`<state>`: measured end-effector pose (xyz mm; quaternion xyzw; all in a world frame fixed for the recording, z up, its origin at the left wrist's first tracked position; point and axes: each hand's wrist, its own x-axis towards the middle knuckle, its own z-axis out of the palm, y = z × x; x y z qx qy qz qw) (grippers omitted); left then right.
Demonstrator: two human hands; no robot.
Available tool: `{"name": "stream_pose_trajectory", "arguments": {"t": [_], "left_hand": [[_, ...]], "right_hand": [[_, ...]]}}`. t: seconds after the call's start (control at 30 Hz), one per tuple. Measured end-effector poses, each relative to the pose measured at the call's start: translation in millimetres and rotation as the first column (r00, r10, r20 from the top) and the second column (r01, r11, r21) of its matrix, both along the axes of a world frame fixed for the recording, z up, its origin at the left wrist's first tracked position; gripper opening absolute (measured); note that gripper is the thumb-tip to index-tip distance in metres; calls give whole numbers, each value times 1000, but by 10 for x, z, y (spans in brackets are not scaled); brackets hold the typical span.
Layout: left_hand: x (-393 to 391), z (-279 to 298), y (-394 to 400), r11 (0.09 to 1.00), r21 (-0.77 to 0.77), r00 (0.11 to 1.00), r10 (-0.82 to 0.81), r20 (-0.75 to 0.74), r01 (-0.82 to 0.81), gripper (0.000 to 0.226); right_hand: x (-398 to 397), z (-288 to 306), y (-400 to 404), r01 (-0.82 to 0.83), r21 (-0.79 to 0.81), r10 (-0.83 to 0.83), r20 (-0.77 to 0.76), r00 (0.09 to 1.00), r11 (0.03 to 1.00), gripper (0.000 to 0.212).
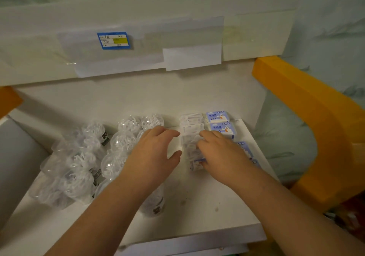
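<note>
On a white shelf (197, 206), my right hand (221, 155) grips a clear rectangular box of floss picks (190, 147), fingers curled over its top and thumb at its near end. More clear boxes (191, 119) stand behind it in a row. My left hand (154, 155) hovers just left of the box, fingers relaxed and spread, holding nothing. Blue-and-white labelled boxes (221, 122) sit to the right of the row, partly hidden by my right hand.
Several clear round jars of floss picks (79, 167) crowd the shelf's left half; one lies under my left forearm (154, 202). A shelf above carries a blue price tag (113, 40). An orange frame (316, 117) runs along the right side.
</note>
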<state>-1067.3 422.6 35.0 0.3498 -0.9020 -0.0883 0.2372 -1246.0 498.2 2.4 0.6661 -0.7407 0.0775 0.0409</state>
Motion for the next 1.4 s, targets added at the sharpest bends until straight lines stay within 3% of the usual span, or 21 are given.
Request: {"name": "stream_pose_trajectory", "arguments": {"t": [0.37, 0.6, 0.73, 0.9, 1.03, 1.27, 1.4], "left_hand": [[-20, 46, -255, 999, -26, 998, -43, 36, 44, 47], [-83, 53, -261, 995, 7, 990, -97, 103, 97, 50], [-288, 20, -236, 985, 87, 962, -167, 216, 151, 62], [-643, 4, -180, 982, 140, 871, -179, 458, 128, 75], [-820, -76, -203, 988, 128, 819, -145, 556, 88, 76], [-856, -203, -218, 999, 29, 778, -42, 626, 30, 85], [-881, -231, -253, 997, 69, 777, -30, 628, -17, 88]], "right_hand": [[41, 138, -267, 26, 109, -28, 9, 1000, 994, 34], [-6, 158, -101, -7, 37, 3, 111, 994, 999, 44], [-164, 298, 324, 89, -19, -82, 218, 973, 996, 57], [-303, 391, 916, 200, 297, -256, 163, 953, 934, 96], [-331, 309, 1033, 203, 409, -292, 169, 941, 890, 116], [-462, 8, 971, 186, 251, -255, 279, 926, 950, 78], [-519, -60, 927, 183, 239, -256, 322, 911, 954, 74]]}}
